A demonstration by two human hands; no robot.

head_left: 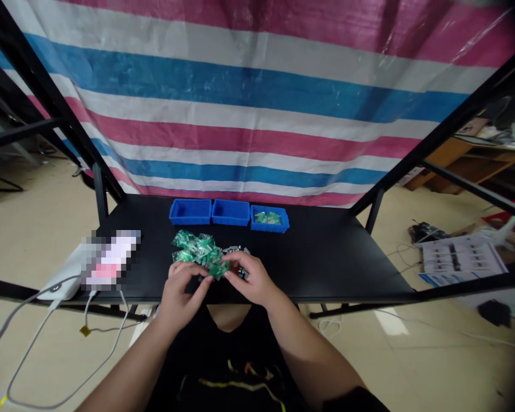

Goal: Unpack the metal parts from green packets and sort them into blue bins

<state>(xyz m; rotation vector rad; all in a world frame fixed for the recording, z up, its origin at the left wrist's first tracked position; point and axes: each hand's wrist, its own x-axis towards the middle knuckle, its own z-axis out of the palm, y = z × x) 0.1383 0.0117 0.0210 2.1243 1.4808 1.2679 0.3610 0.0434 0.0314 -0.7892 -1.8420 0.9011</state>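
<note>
A small clear-and-green plastic bag [217, 269] is between my two hands, near the front edge of the black table. My left hand [178, 292] has its thumb and forefinger pinched at the bag's left edge. From the other side, my right hand [255, 279] grips the bag between thumb and fingers. Just behind is a heap of similar green plastic bags [193, 245]; what they contain is too small to make out. Small silver and dark metal-looking pieces [232, 249] lie beyond my right hand, which partly hides them.
Three blue trays stand in a row at the back: a left tray [191, 221], a middle tray [230, 221] and a right tray [270, 227] with green bags inside. A blurred-out phone-like object [114, 257] and a white cabled device [66, 274] are at left. A striped sheet [249, 114] hangs behind.
</note>
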